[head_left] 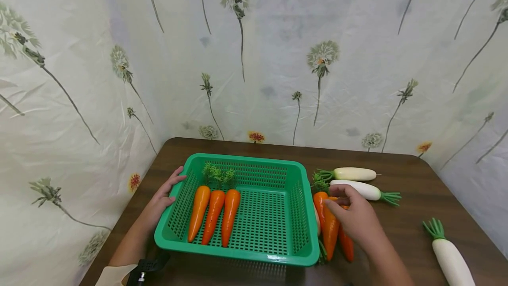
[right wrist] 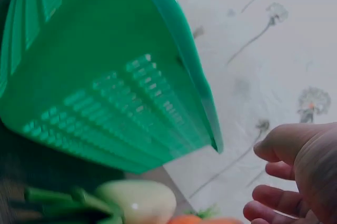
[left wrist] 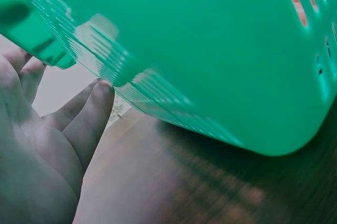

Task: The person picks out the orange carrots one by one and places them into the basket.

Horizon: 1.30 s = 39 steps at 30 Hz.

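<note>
So there's this green plastic basket [head_left: 262,215] on a dark wood table [head_left: 409,233], three fake-looking carrots [head_left: 213,215] side by side in its left half, leafy tops toward the far wall.

The left hand [head_left: 161,198] is on the basket's left side, fingers at the rim and pretty straight. In the left wrist view they're touching the plastic, more of a steadying touch than a proper grab.

Right hand [head_left: 357,213] hangs just over the loose carrots [head_left: 330,235], a little bunch on the table right beside the basket. Its fingers are loosely bent with a decent gap to the thumb, and judging by the right wrist view it's got hold of nothing. That shot's kinda blurry, fwiw.

There's also a white radish [right wrist: 147,202] squeezed in between the basket and that bunch. Two more radishes [head_left: 355,190] lie behind the hand, leaves pointing opposite ways, and another radish [head_left: 452,259] is off by the table's right edge, leaves away from the person.

Backdrop is a pale dandelion-print sheet [head_left: 274,61] around the far and left sides.
</note>
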Each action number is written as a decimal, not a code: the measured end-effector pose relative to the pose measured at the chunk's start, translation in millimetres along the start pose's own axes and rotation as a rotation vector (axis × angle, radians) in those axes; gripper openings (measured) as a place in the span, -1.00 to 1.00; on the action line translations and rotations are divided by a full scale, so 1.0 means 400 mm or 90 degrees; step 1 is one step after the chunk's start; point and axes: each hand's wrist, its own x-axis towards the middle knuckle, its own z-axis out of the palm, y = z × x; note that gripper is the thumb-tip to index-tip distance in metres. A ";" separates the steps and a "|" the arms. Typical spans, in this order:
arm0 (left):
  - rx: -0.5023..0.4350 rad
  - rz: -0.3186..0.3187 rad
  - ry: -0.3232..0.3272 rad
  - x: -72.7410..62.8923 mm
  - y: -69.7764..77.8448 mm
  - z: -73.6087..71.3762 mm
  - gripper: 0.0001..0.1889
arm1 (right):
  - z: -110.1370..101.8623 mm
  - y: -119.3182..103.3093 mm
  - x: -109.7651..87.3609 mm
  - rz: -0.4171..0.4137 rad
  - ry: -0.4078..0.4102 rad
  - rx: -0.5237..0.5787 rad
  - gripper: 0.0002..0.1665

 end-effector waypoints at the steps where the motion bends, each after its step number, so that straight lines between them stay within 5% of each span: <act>1: 0.000 -0.001 0.001 0.000 0.000 0.000 -0.43 | -0.003 0.004 0.001 0.001 0.005 -0.010 -0.36; 12: 0.007 0.004 0.004 0.000 0.005 0.002 -0.44 | -0.022 0.057 0.014 0.015 0.030 -0.071 -0.32; 22: 0.004 0.004 0.002 0.000 0.001 0.000 -0.45 | -0.010 0.098 0.015 0.038 0.002 -0.101 -0.18; 39: 0.006 -0.014 0.004 0.000 -0.009 -0.004 -0.42 | 0.011 0.085 0.002 0.038 -0.007 -0.085 -0.12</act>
